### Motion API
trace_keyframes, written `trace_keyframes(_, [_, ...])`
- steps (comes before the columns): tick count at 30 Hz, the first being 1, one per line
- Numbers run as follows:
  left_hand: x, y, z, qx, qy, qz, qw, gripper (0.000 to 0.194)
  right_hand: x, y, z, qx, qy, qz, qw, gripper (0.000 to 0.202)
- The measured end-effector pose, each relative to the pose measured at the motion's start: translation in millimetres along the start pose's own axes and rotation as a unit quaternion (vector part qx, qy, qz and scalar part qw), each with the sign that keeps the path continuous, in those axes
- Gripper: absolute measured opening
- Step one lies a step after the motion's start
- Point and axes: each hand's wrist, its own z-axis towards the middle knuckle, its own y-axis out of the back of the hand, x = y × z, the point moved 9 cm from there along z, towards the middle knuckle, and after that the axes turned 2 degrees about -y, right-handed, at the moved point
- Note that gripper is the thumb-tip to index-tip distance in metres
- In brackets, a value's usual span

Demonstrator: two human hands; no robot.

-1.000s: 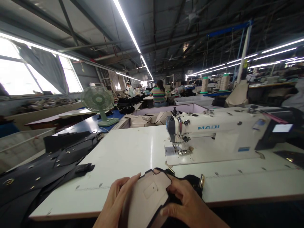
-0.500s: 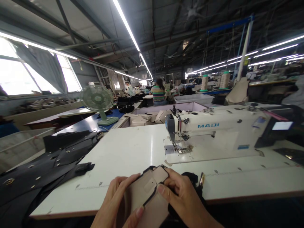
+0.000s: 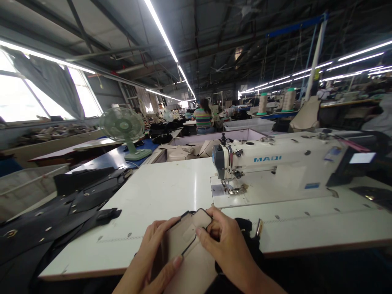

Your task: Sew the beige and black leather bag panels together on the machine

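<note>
A beige piece with dark edging (image 3: pixel 186 241) is held between my two hands at the front edge of the white table. My left hand (image 3: pixel 156 253) grips its left side, thumb on top of the beige face. With thumb and fingers pinched, my right hand (image 3: pixel 225 245) holds the upper right corner by the dark edge. Black material with a metal fitting (image 3: pixel 259 228) lies beside my right hand. Beyond the hands stands a white sewing machine (image 3: pixel 275 163), its needle area untouched.
Black pieces with metal eyelets (image 3: pixel 82 204) lie at the left. A green fan (image 3: pixel 124 130) stands on a blue surface behind them. Beige pieces (image 3: pixel 183 152) fill a bin behind the table (image 3: pixel 153 192). Thread cones (image 3: pixel 288 100) stand at the back right. A person in a striped top (image 3: pixel 203 117) sits farther off.
Both hands and the beige piece have shifted slightly left. My right hand remains pinched at the corner, and my left hand keeps its hold.
</note>
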Motion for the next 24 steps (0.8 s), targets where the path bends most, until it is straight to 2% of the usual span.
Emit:
trace_keyframes(5, [13.9, -4.6, -1.0, 0.021, 0.042, -0.070, 0.996, 0.047, 1.2, -9.1, 2.6, 0.033, -0.015, 0.032, 0.999, 0.009])
trace_keyframes(10, [13.3, -10.1, 0.9, 0.057, 0.046, -0.105, 0.992, 0.045, -2.0, -9.9, 4.0, 0.033, -0.005, 0.039, 0.999, 0.014])
trace_keyframes(17, [13.4, -7.3, 0.6, 0.027, 0.047, -0.112, 0.992, 0.044, -5.0, -13.0, 5.1, 0.042, -0.006, 0.038, 0.998, 0.018])
trace_keyframes(21, [13.3, -4.1, 0.9, 0.013, 0.041, -0.096, 0.994, 0.047, 0.2, -9.8, 3.6, 0.026, 0.031, -0.016, 0.999, 0.019])
trace_keyframes(24, [4.9, -0.7, 3.2, 0.002, 0.011, -0.067, 0.998, 0.047, 5.1, -9.1, -1.5, -0.007, 0.108, -0.102, 0.989, 0.021])
